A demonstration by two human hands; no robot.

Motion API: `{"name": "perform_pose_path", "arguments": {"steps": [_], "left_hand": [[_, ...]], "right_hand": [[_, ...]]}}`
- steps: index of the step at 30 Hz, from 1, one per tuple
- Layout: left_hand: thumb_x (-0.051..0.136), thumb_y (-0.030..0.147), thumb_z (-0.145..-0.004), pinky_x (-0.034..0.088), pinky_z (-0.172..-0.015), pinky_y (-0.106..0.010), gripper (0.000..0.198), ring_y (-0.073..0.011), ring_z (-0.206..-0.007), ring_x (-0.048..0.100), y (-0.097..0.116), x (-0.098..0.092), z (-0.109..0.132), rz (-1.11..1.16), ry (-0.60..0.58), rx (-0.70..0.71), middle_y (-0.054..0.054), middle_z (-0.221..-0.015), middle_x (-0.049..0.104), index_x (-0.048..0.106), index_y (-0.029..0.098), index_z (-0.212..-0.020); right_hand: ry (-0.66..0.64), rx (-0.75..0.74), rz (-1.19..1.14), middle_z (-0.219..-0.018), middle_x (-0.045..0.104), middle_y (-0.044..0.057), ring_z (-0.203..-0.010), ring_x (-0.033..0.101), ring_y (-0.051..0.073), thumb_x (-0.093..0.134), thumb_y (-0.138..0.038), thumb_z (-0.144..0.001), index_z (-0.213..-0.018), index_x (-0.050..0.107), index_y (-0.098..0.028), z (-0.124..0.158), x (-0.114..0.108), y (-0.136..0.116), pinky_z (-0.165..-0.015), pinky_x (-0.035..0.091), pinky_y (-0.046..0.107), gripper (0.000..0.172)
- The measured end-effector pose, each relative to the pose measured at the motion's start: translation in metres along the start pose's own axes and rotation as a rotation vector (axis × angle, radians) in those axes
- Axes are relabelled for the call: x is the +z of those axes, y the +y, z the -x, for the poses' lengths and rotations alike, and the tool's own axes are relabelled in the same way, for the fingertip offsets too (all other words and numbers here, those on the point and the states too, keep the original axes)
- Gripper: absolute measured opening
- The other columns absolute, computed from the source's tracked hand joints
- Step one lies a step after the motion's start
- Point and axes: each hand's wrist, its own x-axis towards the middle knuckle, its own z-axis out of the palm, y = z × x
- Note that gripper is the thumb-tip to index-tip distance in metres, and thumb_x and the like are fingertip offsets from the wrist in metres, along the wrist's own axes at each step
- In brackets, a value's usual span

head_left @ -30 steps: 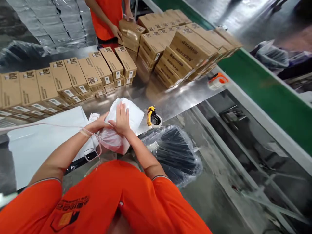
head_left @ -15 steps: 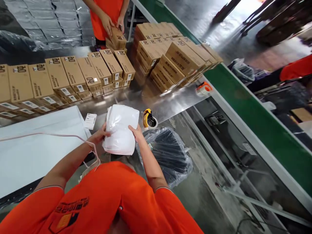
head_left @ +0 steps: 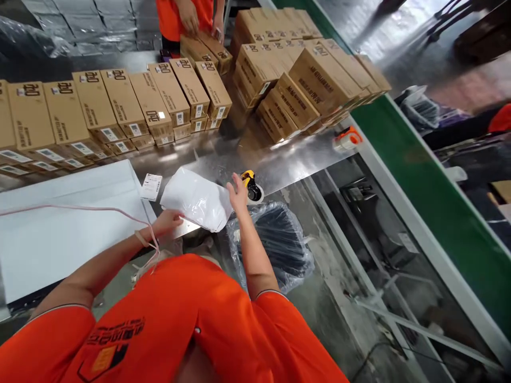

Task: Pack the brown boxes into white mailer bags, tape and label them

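Note:
A white plastic-wrapped package (head_left: 195,197) lies tilted over the near edge of the metal table. My left hand (head_left: 170,222) pinches its lower left edge. At its right end is my right hand (head_left: 238,197), fingers stretched out and apart, the thumb side close to the plastic. Just behind that hand a yellow and black tape dispenser (head_left: 254,192) with a roll in it sits on the table, partly covered by my fingers. To the left of the package lies a small white printed label (head_left: 151,186).
Rows of brown cartons (head_left: 115,101) line the table, with more stacks (head_left: 319,80) behind. A co-worker's hand (head_left: 188,17) is over cartons at the back. A plastic-lined bin (head_left: 279,244) stands below on the right. An orange tape dispenser (head_left: 348,138) sits near the green conveyor (head_left: 439,197).
The package has turned and gone down onto the table edge. My right hand has loosened and opened beside it. The co-worker's carton now sits down beside another one.

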Motion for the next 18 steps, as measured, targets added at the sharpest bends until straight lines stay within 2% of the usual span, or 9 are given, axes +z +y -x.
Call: {"name": "perform_pose_path", "arguments": {"steps": [2,3,5,6,9,11,13,16,18], "left_hand": [[0.08,0.041,-0.083,0.052,-0.116,-0.055,0.042,-0.0415,-0.123,0.072,0.01,-0.013,-0.017,-0.173,0.116,0.139,-0.014,-0.104,0.08,0.086,0.017,-0.116],[0.079,0.042,-0.087,0.044,-0.127,-0.058,0.049,-0.0443,-0.141,0.064,0.016,-0.016,-0.027,-0.28,0.178,0.23,-0.018,-0.126,0.079,0.083,0.016,-0.128],[0.079,0.045,-0.094,0.024,-0.138,-0.066,0.064,-0.0493,-0.167,0.038,0.025,-0.015,-0.047,-0.484,0.252,0.359,-0.024,-0.164,0.062,0.074,0.014,-0.15],[0.079,0.048,-0.096,0.015,-0.14,-0.07,0.071,-0.0514,-0.173,0.025,0.027,-0.012,-0.054,-0.554,0.256,0.37,-0.025,-0.175,0.052,0.068,0.015,-0.159],[0.076,0.057,-0.101,0.002,-0.137,-0.08,0.085,-0.0558,-0.177,0.007,0.024,-0.002,-0.067,-0.697,0.224,0.3,-0.025,-0.189,0.03,0.055,0.017,-0.173],[0.073,0.061,-0.102,0.002,-0.137,-0.079,0.088,-0.0557,-0.178,0.004,0.02,0.0,-0.069,-0.76,0.219,0.277,-0.025,-0.191,0.022,0.052,0.017,-0.176],[0.072,0.064,-0.102,0.005,-0.137,-0.079,0.091,-0.0559,-0.178,0.003,0.02,-0.003,-0.07,-0.817,0.208,0.268,-0.026,-0.192,0.019,0.052,0.017,-0.177],[0.07,0.068,-0.102,0.008,-0.136,-0.08,0.093,-0.0575,-0.177,0.006,0.029,-0.013,-0.077,-0.897,0.161,0.274,-0.029,-0.19,0.02,0.053,0.016,-0.177],[0.072,0.07,-0.1,0.009,-0.135,-0.08,0.094,-0.0588,-0.177,0.006,0.041,-0.021,-0.085,-0.935,0.103,0.291,-0.03,-0.19,0.021,0.055,0.016,-0.176]], "right_hand": [[0.079,0.064,0.175,-0.18,0.046,0.029,-0.172,0.04,0.039,0.06,-0.047,-0.111,-0.174,0.05,-0.009,0.035,0.001,0.009,-0.141,0.031,0.061,0.075],[0.07,0.09,0.254,-0.184,0.038,0.03,-0.176,0.03,0.042,0.062,-0.051,-0.11,-0.177,0.045,-0.007,0.052,0.007,0.011,-0.141,0.026,0.066,0.081],[-0.037,0.121,0.348,-0.188,0.025,0.033,-0.179,0.014,0.048,0.07,-0.059,-0.106,-0.18,0.038,-0.005,0.079,0.025,0.013,-0.14,0.02,0.073,0.097],[-0.102,0.13,0.357,-0.189,0.021,0.033,-0.179,0.009,0.05,0.073,-0.061,-0.104,-0.18,0.036,-0.003,0.089,0.036,0.013,-0.14,0.019,0.074,0.103],[-0.185,0.152,0.281,-0.19,0.016,0.034,-0.18,0.003,0.05,0.08,-0.064,-0.099,-0.181,0.032,-0.001,0.101,0.059,0.016,-0.142,0.019,0.069,0.114],[-0.171,0.145,0.192,-0.19,0.017,0.033,-0.18,0.004,0.048,0.082,-0.065,-0.097,-0.18,0.032,0.0,0.102,0.061,0.022,-0.143,0.019,0.065,0.117],[-0.152,0.139,0.088,-0.188,0.029,0.03,-0.18,0.015,0.045,0.079,-0.062,-0.099,-0.178,0.04,-0.004,0.099,0.05,0.03,-0.143,0.023,0.061,0.107],[0.004,0.175,0.016,-0.176,0.053,0.023,-0.17,0.042,0.037,0.066,-0.051,-0.106,-0.169,0.056,-0.014,0.086,0.014,0.046,-0.14,0.034,0.057,0.074],[0.152,0.225,0.117,-0.17,0.059,0.025,-0.164,0.047,0.037,0.066,-0.042,-0.104,-0.162,0.061,-0.013,0.067,-0.016,0.059,-0.137,0.036,0.057,0.065]]}}
